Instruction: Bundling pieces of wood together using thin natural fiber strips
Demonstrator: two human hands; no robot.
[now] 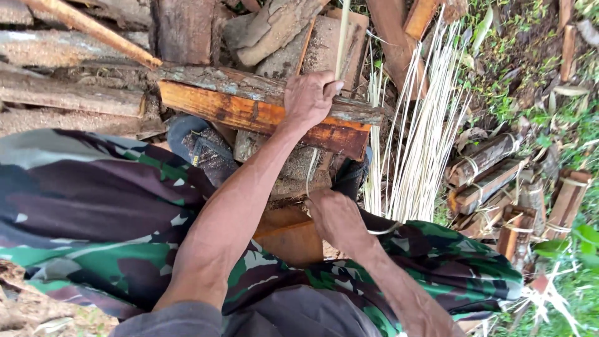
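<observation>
Across the far side of the scene we see a pile of weathered timber offcuts (75, 93), and in front of it an orange-stained plank (249, 115) lying crosswise over our camouflage trousers (93, 206). To the right a sheaf of pale split cane strips (424, 143) fans over the grass, with small tied bundles of wood (486, 181) beyond. Our left hand (310, 98) is clenched on a thin pale strip (342, 37) where it crosses the plank; our right hand (337, 215) pinches the same strip near our lap, a loop trailing by the wrist. We judge the strip light, springy and sharp-edged, likely to kink if bent hard, so best held flat between thumb and finger close to the working point.
</observation>
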